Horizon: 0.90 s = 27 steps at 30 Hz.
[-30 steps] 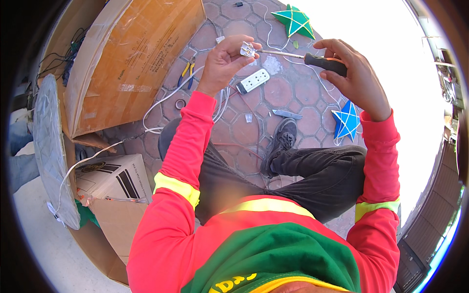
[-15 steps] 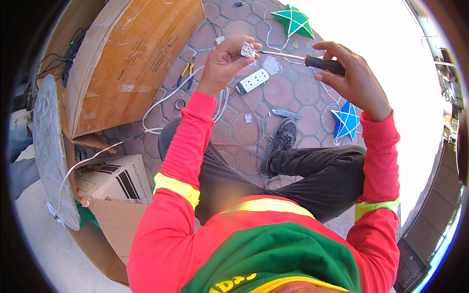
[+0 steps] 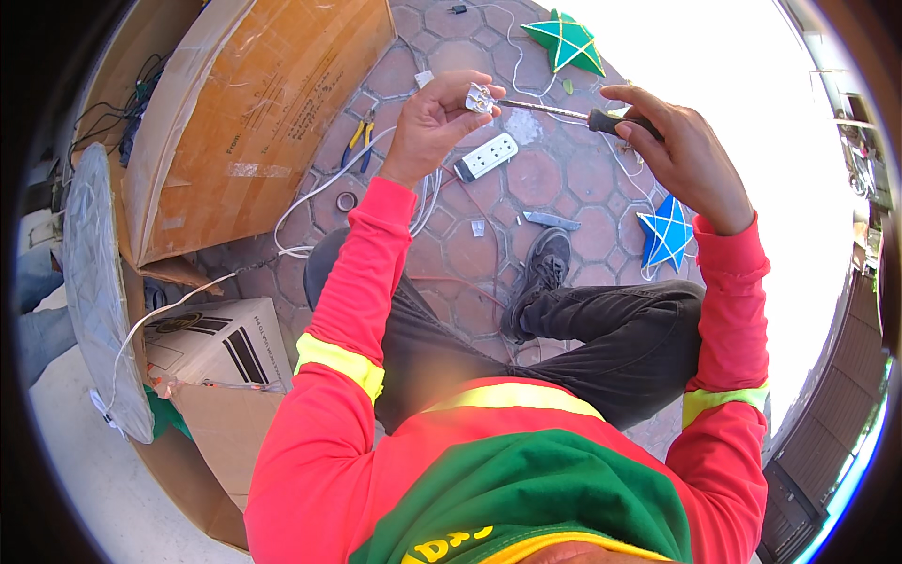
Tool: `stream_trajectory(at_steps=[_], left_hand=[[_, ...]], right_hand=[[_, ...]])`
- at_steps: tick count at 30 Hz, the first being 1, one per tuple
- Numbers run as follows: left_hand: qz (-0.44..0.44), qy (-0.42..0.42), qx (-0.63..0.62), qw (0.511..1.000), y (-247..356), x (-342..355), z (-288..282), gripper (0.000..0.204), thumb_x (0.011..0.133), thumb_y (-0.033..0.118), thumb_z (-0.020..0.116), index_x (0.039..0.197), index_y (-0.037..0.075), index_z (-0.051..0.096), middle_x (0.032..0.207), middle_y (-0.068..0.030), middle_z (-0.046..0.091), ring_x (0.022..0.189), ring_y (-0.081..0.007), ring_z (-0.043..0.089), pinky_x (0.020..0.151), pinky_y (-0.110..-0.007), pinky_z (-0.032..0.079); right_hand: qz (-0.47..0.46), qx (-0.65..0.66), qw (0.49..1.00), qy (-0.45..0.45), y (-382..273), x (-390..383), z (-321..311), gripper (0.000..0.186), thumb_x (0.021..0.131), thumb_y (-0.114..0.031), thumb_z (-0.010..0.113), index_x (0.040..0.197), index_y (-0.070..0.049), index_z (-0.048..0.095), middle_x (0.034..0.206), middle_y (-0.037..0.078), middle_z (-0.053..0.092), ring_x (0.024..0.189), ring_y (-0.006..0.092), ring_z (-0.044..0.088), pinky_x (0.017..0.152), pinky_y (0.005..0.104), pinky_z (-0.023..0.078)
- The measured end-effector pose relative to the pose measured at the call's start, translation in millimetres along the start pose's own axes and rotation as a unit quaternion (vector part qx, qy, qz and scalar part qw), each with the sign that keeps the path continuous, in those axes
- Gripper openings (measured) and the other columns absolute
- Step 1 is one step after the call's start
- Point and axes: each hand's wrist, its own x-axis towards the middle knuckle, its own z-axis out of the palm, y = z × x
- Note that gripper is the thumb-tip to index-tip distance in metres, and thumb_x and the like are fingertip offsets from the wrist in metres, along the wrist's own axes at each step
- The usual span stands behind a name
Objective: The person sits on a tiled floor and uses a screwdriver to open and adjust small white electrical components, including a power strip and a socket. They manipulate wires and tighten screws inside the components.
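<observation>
Between the thumb and fingers of my left hand (image 3: 427,132) is a small white electrical fitting (image 3: 479,98) with brass-coloured metal bits; its exact kind is hard to make out. My right hand (image 3: 693,164) grips the black handle of a screwdriver (image 3: 606,122), thumb against the handle and index finger stretched above it. The metal shaft points left, its tip at the fitting. Below the hands, a white power strip (image 3: 487,157) lies on the paving. Pliers with yellow and blue handles (image 3: 357,146) rest left of it, near my left wrist.
Large cardboard boxes (image 3: 272,122) stand along the left. A green star lantern (image 3: 566,42) and a blue one (image 3: 665,235) lie at the far side and right. White cable (image 3: 310,202), a tape roll (image 3: 347,201) and a grey blade-like piece (image 3: 551,221) are on the paving.
My right thumb has moved up onto the screwdriver handle, and the fingers have shifted around it. My left hand and the fitting have barely moved.
</observation>
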Motion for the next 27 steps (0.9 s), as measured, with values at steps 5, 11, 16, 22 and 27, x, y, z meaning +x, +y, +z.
stream_trajectory(at_steps=[5,11,16,22,27], left_hand=[[0.000,-0.002,-0.006,1.000,-1,0,-1,0.043,0.088,-0.007,0.069,0.128,0.005,0.057,0.118,-0.0162,0.069,0.102,-0.0188,0.070,0.093,-0.029,0.056],[0.004,-0.004,-0.004,1.000,-2,1,1,0.043,0.088,-0.006,0.069,0.128,0.004,0.056,0.118,-0.0168,0.069,0.103,-0.0193,0.070,0.093,-0.030,0.056],[0.010,-0.001,-0.009,1.000,0,2,3,0.042,0.088,-0.007,0.069,0.127,0.003,0.056,0.120,-0.0155,0.067,0.103,-0.0198,0.070,0.093,-0.030,0.057],[-0.020,0.034,-0.063,0.997,7,-2,29,0.042,0.086,-0.008,0.071,0.124,0.003,0.057,0.117,-0.0101,0.065,0.104,-0.0208,0.070,0.093,-0.030,0.057],[0.029,0.018,0.018,0.999,4,-4,54,0.042,0.084,-0.008,0.073,0.121,0.004,0.058,0.113,-0.0071,0.065,0.104,-0.0167,0.066,0.093,-0.029,0.055]], right_hand=[[-0.121,-0.030,0.991,0.056,-1,2,1,0.039,0.089,-0.010,0.073,0.126,-0.010,0.061,0.096,0.011,0.066,0.084,0.0239,0.071,0.074,0.0351,0.056],[-0.075,-0.030,0.995,0.053,-3,1,6,0.019,0.085,-0.013,0.070,0.103,-0.009,0.068,0.094,0.010,0.067,0.084,0.0303,0.068,0.074,0.0392,0.054],[-0.014,-0.070,0.995,0.075,-5,0,7,0.014,0.086,-0.020,0.067,0.090,-0.007,0.067,0.088,0.011,0.066,0.083,0.0337,0.066,0.073,0.0420,0.052],[0.028,0.058,0.995,0.076,4,7,7,0.022,0.088,-0.025,0.070,0.095,-0.004,0.069,0.084,0.009,0.065,0.076,0.0254,0.062,0.070,0.0356,0.049],[0.075,0.246,0.964,0.068,5,17,44,0.028,0.091,-0.032,0.074,0.096,-0.004,0.071,0.072,-0.001,0.055,0.067,0.0080,0.050,0.061,0.0258,0.039]])
